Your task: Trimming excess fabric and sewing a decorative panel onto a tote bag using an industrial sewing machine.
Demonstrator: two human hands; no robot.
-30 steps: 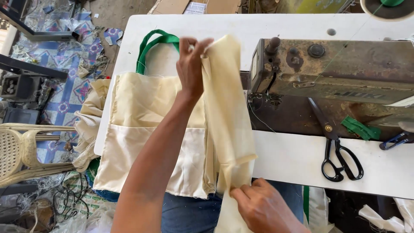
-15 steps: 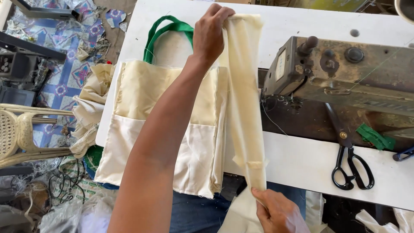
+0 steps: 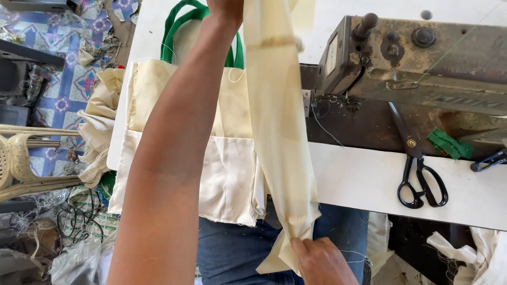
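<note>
Cream cloth strip (image 3: 277,132) stretched taut above white table (image 3: 364,179), left hand (image 3: 227,6) gripping top, fingers out of frame, right hand (image 3: 322,261) pinching frayed bottom. Beneath: cream bag (image 3: 222,174), green handles (image 3: 182,26); black scissors (image 3: 417,169) beside rusty sewing machine (image 3: 417,58).

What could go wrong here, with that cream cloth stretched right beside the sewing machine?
The cream cloth strip, pulled taut between the left hand and the right hand, hangs close to the sewing machine, so it might snag there. The cream tote bag overhangs the table edge and could slide off. Loose threads near the black scissors may tangle.
</note>
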